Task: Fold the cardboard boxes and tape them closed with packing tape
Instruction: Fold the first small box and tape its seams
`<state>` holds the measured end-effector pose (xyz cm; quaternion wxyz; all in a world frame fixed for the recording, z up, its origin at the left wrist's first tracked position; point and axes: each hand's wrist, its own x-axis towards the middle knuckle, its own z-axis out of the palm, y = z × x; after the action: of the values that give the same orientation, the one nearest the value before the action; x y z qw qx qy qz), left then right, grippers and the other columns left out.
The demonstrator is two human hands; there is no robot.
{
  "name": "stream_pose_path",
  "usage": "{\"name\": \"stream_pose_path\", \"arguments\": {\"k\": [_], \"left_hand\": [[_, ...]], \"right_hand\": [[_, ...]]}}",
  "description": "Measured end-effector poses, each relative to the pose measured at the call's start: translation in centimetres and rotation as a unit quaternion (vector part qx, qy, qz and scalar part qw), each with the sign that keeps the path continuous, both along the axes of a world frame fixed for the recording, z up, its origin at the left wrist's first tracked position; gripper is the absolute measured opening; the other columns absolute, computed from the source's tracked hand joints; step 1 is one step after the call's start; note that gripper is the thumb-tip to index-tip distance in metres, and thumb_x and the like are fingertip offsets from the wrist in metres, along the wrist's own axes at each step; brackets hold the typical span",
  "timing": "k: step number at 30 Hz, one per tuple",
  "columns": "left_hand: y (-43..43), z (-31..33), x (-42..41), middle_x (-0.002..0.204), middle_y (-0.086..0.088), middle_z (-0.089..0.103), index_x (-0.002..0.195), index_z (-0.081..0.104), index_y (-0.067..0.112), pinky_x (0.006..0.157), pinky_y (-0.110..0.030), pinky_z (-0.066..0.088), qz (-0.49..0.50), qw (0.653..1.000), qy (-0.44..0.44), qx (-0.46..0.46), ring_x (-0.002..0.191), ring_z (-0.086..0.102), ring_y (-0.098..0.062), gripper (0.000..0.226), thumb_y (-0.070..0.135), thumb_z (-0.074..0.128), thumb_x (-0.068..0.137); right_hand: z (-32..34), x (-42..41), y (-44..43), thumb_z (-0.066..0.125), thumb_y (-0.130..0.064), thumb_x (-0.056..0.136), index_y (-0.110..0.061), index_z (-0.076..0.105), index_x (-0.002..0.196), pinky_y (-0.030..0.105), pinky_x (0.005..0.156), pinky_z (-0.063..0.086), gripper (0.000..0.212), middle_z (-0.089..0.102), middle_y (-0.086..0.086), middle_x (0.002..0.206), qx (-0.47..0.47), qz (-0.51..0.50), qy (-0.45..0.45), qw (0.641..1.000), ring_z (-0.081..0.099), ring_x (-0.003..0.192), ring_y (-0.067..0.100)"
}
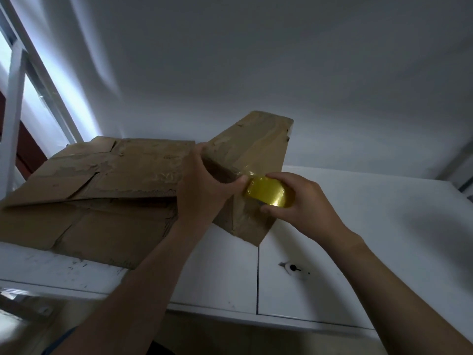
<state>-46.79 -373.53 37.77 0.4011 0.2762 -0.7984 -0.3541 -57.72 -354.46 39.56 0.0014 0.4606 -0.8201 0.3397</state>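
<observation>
A small brown cardboard box stands tilted on one corner above the white table. My left hand grips its near left edge, with the thumb lying across the corner against the tape. My right hand holds a yellow roll of packing tape against the box's side. A clear strip of tape runs from the roll up over the box face. The box's far sides are hidden.
A stack of flattened cardboard boxes lies on the table to the left, overhanging its front edge. A small dark-and-white object lies on the table near the front. A window frame rises at far left; a white wall stands behind.
</observation>
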Motion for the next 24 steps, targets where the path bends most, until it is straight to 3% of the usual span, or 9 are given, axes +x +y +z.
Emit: {"name": "stream_pose_path", "arguments": {"k": [4,7,11,13,18,21,24], "left_hand": [[-0.7,0.4,-1.4,0.142,0.006,0.044,0.145,0.039,0.029,0.089,-0.023,0.047,-0.044,0.999,-0.007,0.015,0.118,0.042,-0.005,0.094,0.053,0.086,0.067],[-0.8,0.1,-2.8,0.143,0.001,0.040,0.146,0.036,0.025,0.103,-0.032,0.046,-0.057,0.998,-0.010,0.013,0.123,0.040,-0.008,0.095,0.051,0.085,0.069],[-0.3,-0.9,-4.0,0.146,-0.002,0.035,0.146,0.031,0.027,0.102,-0.031,0.039,-0.052,0.999,-0.007,0.003,0.131,0.037,-0.015,0.107,0.064,0.081,0.059],[0.1,-1.0,-4.2,0.147,-0.003,0.035,0.145,0.032,0.027,0.102,-0.030,0.037,-0.040,0.999,0.007,0.000,0.132,0.036,-0.016,0.105,0.058,0.086,0.061],[-0.6,-0.9,-4.0,0.146,0.007,0.038,0.145,0.034,0.038,0.081,-0.010,0.032,-0.036,0.999,-0.001,0.019,0.117,0.037,-0.002,0.098,0.054,0.088,0.064],[-1.4,-0.3,-3.2,0.143,0.012,0.042,0.143,0.038,0.039,0.091,-0.022,0.040,-0.051,0.998,0.010,0.045,0.120,0.041,-0.003,0.095,0.050,0.089,0.064],[-2.6,0.6,-2.2,0.135,0.016,0.047,0.142,0.045,0.034,0.100,-0.031,0.050,-0.103,0.992,0.034,0.058,0.125,0.049,-0.008,0.092,0.036,0.093,0.065]], "right_hand": [[-0.1,0.0,1.2,0.088,-0.044,0.072,-0.041,0.057,0.129,0.009,0.081,0.041,0.064,0.055,-0.031,0.114,-0.053,-0.013,-0.033,0.998,0.052,0.107,-0.010],[-0.7,-0.2,1.2,0.087,-0.043,0.074,-0.040,0.056,0.129,0.015,0.083,0.045,0.063,0.056,-0.026,0.118,-0.068,-0.025,-0.044,0.996,0.051,0.110,-0.008],[-1.5,-0.5,0.5,0.087,-0.041,0.074,-0.043,0.049,0.130,0.015,0.082,0.043,0.067,0.051,-0.030,0.114,-0.058,-0.028,-0.056,0.996,0.050,0.107,-0.010],[-1.8,-0.6,0.0,0.088,-0.040,0.074,-0.044,0.043,0.128,0.015,0.077,0.044,0.071,0.051,-0.027,0.110,-0.060,-0.030,-0.077,0.995,0.053,0.102,-0.004],[-1.9,-0.9,-0.6,0.088,-0.035,0.075,-0.042,0.040,0.124,0.012,0.070,0.044,0.069,0.054,-0.020,0.106,-0.083,-0.018,-0.078,0.993,0.055,0.096,0.000],[-2.0,-0.7,-0.2,0.087,-0.031,0.075,-0.042,0.041,0.125,0.015,0.074,0.046,0.069,0.054,-0.023,0.112,-0.069,0.029,-0.070,0.995,0.056,0.101,0.000],[-1.9,-0.3,0.3,0.089,-0.035,0.073,-0.039,0.044,0.129,0.028,0.083,0.053,0.071,0.055,-0.022,0.116,-0.056,0.067,-0.068,0.994,0.058,0.107,0.005]]}}
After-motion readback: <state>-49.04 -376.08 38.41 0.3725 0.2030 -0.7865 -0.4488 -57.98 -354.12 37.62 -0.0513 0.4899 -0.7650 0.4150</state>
